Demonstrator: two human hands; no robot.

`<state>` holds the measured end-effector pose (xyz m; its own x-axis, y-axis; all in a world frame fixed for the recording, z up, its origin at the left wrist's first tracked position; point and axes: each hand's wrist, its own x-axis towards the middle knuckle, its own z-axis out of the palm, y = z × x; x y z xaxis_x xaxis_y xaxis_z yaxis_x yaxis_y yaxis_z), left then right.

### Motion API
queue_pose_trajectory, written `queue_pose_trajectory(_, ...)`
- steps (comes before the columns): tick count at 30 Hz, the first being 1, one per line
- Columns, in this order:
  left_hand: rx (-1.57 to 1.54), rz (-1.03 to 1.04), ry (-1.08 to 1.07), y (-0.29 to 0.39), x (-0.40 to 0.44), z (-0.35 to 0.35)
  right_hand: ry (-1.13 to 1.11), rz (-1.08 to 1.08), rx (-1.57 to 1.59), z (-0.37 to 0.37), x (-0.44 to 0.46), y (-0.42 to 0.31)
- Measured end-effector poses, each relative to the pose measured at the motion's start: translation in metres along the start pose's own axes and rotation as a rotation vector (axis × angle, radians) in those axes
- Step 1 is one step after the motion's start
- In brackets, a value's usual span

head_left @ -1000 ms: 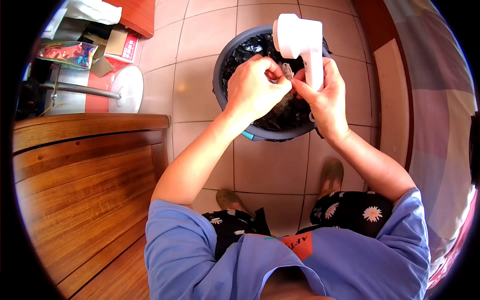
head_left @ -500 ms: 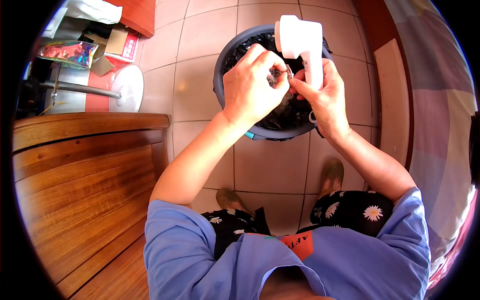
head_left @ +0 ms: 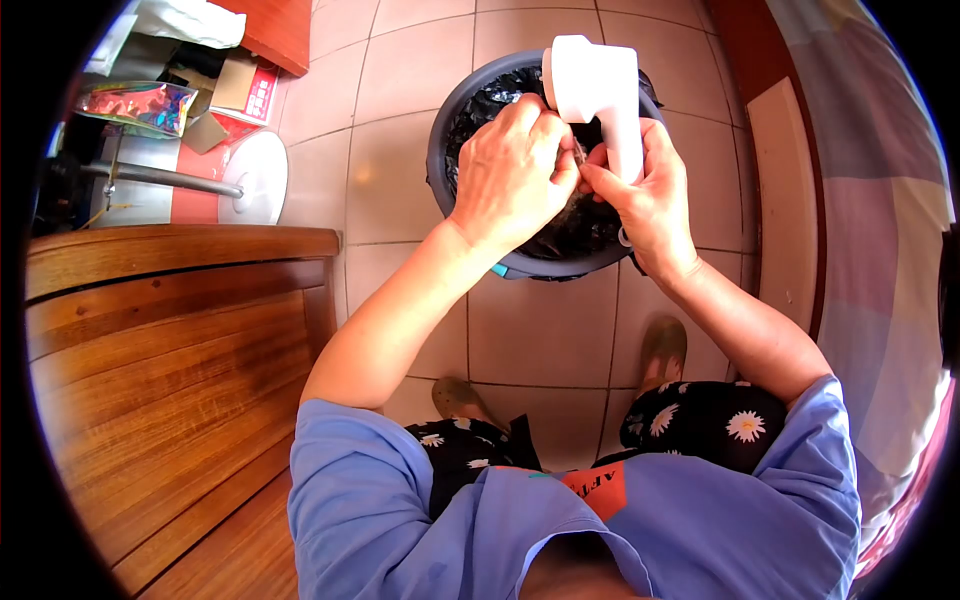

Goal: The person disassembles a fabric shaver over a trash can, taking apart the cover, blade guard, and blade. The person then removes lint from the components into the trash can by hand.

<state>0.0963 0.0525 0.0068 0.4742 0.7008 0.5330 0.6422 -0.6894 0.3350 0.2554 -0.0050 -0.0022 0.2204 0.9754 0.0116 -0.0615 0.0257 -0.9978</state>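
Observation:
Over a dark round bin (head_left: 437, 150) lined with a black bag, my right hand (head_left: 652, 200) is wrapped round the handle of a white device (head_left: 600, 85) with a wide round head. Its thumb and a fingertip also pinch at a small greyish piece (head_left: 580, 152) between the hands. My left hand (head_left: 512, 178) is closed beside that piece, its fingertips curled and partly hidden, so what they grip cannot be made out. Some greyish fluff shows below the fingers, inside the bin.
A wooden cabinet (head_left: 180, 350) stands at the left, with a round white base and pole (head_left: 255, 178) beyond it. Boxes and packets (head_left: 135, 108) lie at the upper left. A checked cloth (head_left: 870, 250) hangs at the right. My feet are on the tiled floor.
The white device has tilted and shifted slightly down and left with my right hand. My left hand has turned, its fingers now curled lower over the small piece, which shows less.

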Motion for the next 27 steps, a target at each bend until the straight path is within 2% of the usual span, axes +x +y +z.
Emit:
queue_pose_trajectory(7,-0.154,-0.129,-0.091,-0.005,-0.006,-0.002,0.021,0.155,0.117,-0.001,0.001,-0.01)
queue_pose_trajectory(16,-0.3,-0.216,-0.002,-0.001,-0.004,-0.011,0.013,0.268,0.203,-0.003,0.004,-0.008)
queue_pose_trajectory(19,-0.168,-0.17,-0.012,-0.002,-0.003,-0.012,0.011,0.27,0.196,-0.001,0.002,-0.011)
queue_pose_trajectory(23,-0.147,-0.183,-0.018,-0.002,-0.003,-0.01,0.004,0.214,0.179,0.002,0.0,-0.01)
queue_pose_trajectory(27,-0.251,-0.303,-0.068,-0.001,-0.002,-0.009,-0.035,0.096,0.086,0.005,-0.002,-0.01)
